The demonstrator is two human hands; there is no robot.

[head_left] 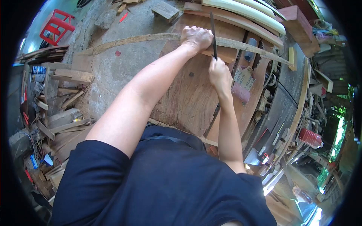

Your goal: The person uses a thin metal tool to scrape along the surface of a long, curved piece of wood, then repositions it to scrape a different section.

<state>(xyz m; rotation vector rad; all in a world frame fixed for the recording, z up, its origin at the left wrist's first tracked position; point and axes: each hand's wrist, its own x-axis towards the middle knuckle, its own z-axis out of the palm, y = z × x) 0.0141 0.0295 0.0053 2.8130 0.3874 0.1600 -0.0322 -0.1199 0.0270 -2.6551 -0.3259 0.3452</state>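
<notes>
A long, slightly curved wooden strip lies crosswise over the wooden work surface. My left hand is closed around the strip near its middle, knuckles up. Just right of that fist, a long, dark, narrow-bladed tool crosses the strip and points away from me. My right hand is wrapped around its near end, so the handle is hidden. Because the blade shows nearly edge-on, I cannot tell its exact kind.
Pale curved boards are stacked at the far side. Right of my hands lie a printed packet and a blue-grey cylinder. A red stool stands far left, above scrap wood. A red bottle is at right.
</notes>
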